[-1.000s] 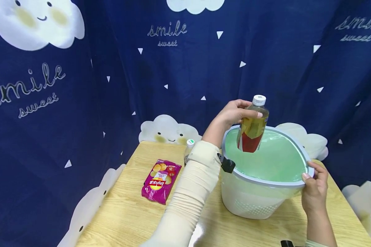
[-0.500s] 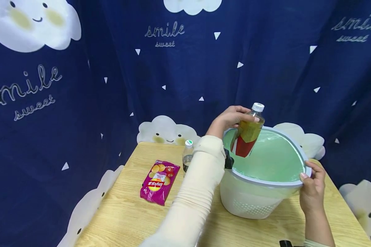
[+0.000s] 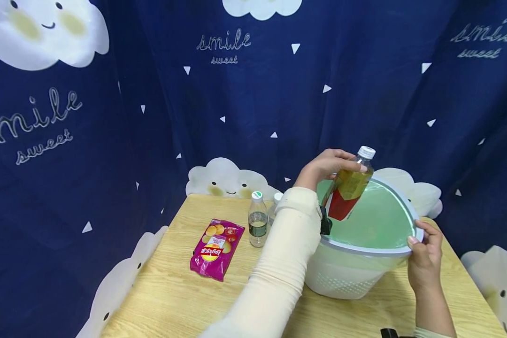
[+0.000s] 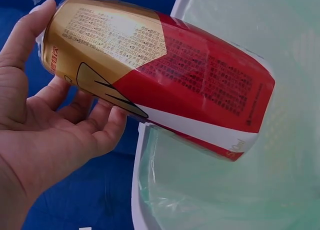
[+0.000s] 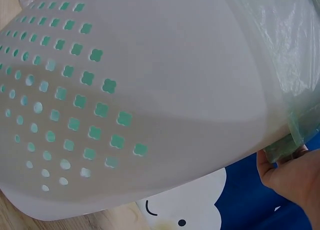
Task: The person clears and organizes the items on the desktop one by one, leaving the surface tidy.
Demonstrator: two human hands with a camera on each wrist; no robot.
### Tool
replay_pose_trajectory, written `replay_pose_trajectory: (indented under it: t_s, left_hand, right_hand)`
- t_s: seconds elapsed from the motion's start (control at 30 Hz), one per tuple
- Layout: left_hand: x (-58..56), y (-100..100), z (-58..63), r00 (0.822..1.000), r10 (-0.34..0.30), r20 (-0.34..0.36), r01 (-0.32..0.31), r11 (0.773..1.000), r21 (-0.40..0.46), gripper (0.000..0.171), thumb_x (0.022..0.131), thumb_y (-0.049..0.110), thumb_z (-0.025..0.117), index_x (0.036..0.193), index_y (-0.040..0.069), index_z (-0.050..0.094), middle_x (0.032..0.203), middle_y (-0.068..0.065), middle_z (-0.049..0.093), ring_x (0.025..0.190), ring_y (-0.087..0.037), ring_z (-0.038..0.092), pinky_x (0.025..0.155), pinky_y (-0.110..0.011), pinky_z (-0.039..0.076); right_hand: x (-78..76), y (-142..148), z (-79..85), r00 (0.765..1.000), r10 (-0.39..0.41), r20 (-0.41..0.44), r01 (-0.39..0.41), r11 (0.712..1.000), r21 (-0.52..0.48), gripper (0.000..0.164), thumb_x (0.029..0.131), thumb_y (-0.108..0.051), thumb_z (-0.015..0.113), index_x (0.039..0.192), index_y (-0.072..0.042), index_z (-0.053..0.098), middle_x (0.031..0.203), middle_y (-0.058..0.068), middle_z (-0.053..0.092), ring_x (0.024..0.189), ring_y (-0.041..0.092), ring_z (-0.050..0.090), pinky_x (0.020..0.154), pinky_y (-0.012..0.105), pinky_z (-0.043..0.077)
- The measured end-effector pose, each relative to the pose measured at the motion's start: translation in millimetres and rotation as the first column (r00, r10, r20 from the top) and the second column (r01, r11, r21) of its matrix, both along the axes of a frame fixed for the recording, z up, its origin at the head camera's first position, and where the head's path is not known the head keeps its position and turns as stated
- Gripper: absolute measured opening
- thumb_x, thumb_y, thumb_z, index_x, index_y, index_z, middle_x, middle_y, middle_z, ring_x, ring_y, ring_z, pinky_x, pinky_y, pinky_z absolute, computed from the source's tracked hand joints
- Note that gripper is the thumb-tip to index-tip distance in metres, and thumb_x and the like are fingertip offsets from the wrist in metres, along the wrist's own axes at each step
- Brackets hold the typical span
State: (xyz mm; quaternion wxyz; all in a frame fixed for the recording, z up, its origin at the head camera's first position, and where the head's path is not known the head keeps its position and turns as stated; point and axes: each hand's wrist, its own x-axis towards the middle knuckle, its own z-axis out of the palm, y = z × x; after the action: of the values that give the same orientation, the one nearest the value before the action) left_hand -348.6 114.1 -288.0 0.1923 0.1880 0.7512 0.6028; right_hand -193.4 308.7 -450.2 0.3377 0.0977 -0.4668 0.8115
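My left hand (image 3: 330,165) grips a bottle (image 3: 351,185) near its white cap and holds it tilted over the mouth of the bin. In the left wrist view the bottle's gold and red label (image 4: 160,72) faces the camera, with thumb and fingers round the neck end. The white bin (image 5: 190,80) has clover-shaped holes and a green plastic liner (image 3: 382,220) folded over its pale rim. My right hand (image 3: 426,256) pinches the right side of that rim, thumb on the near side. In the right wrist view, my right hand (image 5: 295,177) is partly cut off by the frame.
A purple bag of chips (image 3: 217,249) lies on the wooden table (image 3: 160,281) to the left. Near it stands a clear bottle (image 3: 257,225) with a green-marked cap, and a second clear bottle (image 3: 277,202) is half hidden behind my left sleeve. A blue curtain (image 3: 245,108) hangs behind.
The left hand has lowered the bottle toward the bin's mouth, then shifted it right with more tilt. Clear bottles have come out from behind the left sleeve. The right hand stays on the rim.
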Motion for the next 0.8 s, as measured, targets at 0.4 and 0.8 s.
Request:
replay_pose_trajectory:
  t_s: [0.4, 0.8]
  left_hand:
    - [-1.9, 1, -10.7, 1.000, 0.017, 0.000, -0.017, 1.000, -0.016, 0.034, 0.075, 0.024, 0.078, 0.105, 0.015, 0.065, 0.095, 0.008, 0.059, 0.091, -0.012, 0.052, 0.086, -0.040, 0.043]
    - [9.7, -12, -7.5, 0.999, -0.006, -0.053, 0.010, 0.997, 0.074, 0.040, 0.076, 0.020, 0.078, 0.113, 0.021, 0.064, 0.102, 0.009, 0.060, 0.095, -0.009, 0.056, 0.087, -0.038, 0.044]
  right_hand:
    - [1.2, -3, 2.3, 1.000, 0.001, 0.009, -0.001, 1.000, -0.003, 0.041, 0.078, 0.008, 0.043, 0.118, -0.002, 0.050, 0.104, 0.015, 0.046, 0.088, 0.018, 0.051, 0.069, 0.019, 0.046]
    - [0.6, -2, 1.2, 1.000, -0.010, 0.005, 0.010, 1.000, -0.018, 0.041, 0.078, 0.007, 0.043, 0.117, -0.002, 0.051, 0.102, 0.014, 0.046, 0.086, 0.018, 0.051, 0.068, 0.019, 0.046]
